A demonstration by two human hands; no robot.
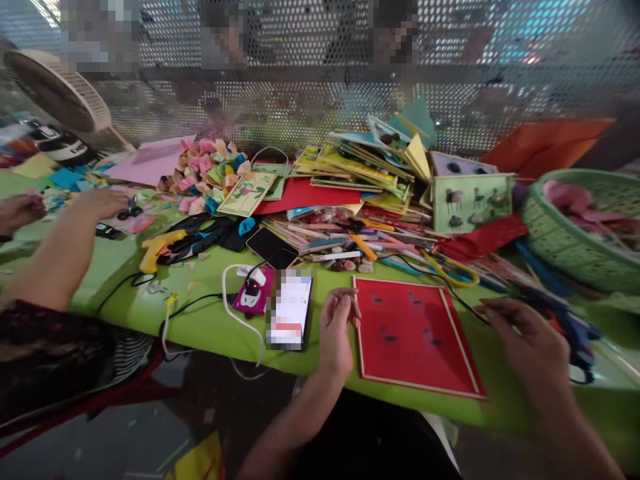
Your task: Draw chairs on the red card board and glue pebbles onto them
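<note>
A red square board (407, 360) with pale wooden strips along its edges lies at the table's front. Several small dark figures are stuck on it. At its left edge is my left hand (339, 328), fingers curled and thumb drawn in, the fingertips by the border; whatever they pinch is too blurred to make out. To the right of the board, my right hand (533, 343) has thumb and forefinger together beside a black cord (463, 300). Anything between those fingers is not visible. A blue glue gun (575, 327) lies behind this hand, partly hidden.
A phone (293, 310) and a purple power strip (253, 293) with cables lie left of the board. Behind are pens (340, 255), stacked cards (355, 163) and a green basket (575, 240). Another person's arm (55, 263) reaches in near a yellow glue gun (159, 248).
</note>
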